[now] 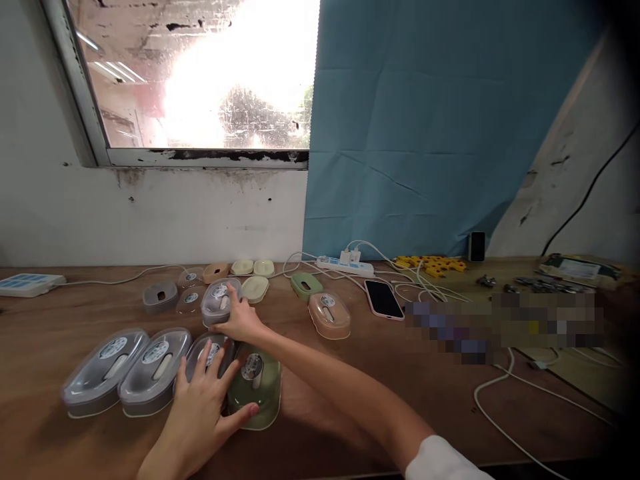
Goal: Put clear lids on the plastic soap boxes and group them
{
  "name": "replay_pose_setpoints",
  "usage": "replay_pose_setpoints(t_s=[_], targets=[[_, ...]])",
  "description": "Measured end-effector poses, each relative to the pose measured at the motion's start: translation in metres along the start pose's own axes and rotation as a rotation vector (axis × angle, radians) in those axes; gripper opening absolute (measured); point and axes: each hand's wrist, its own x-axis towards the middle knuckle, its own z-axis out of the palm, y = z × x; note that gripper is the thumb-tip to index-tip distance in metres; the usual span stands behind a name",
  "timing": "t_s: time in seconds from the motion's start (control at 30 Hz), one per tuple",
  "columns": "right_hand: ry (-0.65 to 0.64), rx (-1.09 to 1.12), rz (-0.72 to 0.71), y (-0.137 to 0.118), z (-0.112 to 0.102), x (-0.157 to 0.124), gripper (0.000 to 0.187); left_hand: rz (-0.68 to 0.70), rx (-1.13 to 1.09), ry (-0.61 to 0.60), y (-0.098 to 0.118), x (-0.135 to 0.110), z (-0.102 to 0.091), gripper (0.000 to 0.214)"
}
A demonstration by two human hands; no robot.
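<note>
From the head-worn camera, two bare hands work over a brown desk (425,380) set against a wall. The right hand (241,319), reaching across from the lower right, holds a small grey box (219,300) with a clear lid, behind the front row. Its thumb is at the box's near edge and its forefinger along the right side; the fingers look clamped on it. The left hand (204,400) spreads its fingers apart over the third grey box (194,355) in that row; whether they press on it, I cannot tell. Two more grey boxes (155,370) stand to the left, and a green box (265,393) lies just right, partly under the left thumb. A peach box (330,317) sits farther right, near a phone (384,299). The step in hand seems to be positioning the small box; moving it would call for a steady grip, clear of its neighbours.
</note>
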Motion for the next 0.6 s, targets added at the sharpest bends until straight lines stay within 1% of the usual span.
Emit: replay_pose_setpoints(t_s=[0.07, 0.1, 0.2, 0.23, 0.3, 0.37, 0.43, 0.5, 0.53, 0.6], targets=[[0.021, -0.032, 0.015, -0.002, -0.006, -0.004, 0.112, 0.013, -0.009, -0.016, -0.002, 0.000, -0.002, 0.064], [0.054, -0.073, 0.017, -0.001, -0.011, -0.006, 0.108, 0.022, -0.015, -0.021, -0.003, 0.000, -0.002, 0.063], [0.191, -0.262, 0.037, 0.015, -0.041, -0.010, 0.084, 0.046, -0.023, -0.017, -0.006, 0.000, -0.004, 0.063], [0.222, -0.317, 0.063, 0.026, -0.054, -0.010, 0.078, 0.045, -0.022, -0.013, -0.006, 0.000, -0.004, 0.063], [0.234, -0.390, 0.154, 0.053, -0.081, -0.014, 0.072, 0.034, -0.016, -0.019, -0.006, 0.000, -0.003, 0.064], [0.207, -0.457, 0.257, 0.086, -0.105, -0.022, 0.070, 0.017, -0.009, -0.034, -0.006, 0.000, -0.001, 0.064], [0.167, -0.505, 0.339, 0.115, -0.123, -0.037, 0.072, 0.010, -0.001, -0.038, -0.006, 0.000, 0.002, 0.065], [0.148, -0.541, 0.389, 0.135, -0.131, -0.053, 0.074, 0.011, 0.008, -0.025, -0.006, 0.001, 0.005, 0.064], [0.146, -0.558, 0.401, 0.140, -0.132, -0.060, 0.073, 0.012, 0.012, -0.014, -0.006, 0.001, 0.007, 0.064], [0.144, -0.586, 0.407, 0.142, -0.129, -0.066, 0.069, 0.013, 0.017, 0.008, -0.005, 0.001, 0.009, 0.063]])
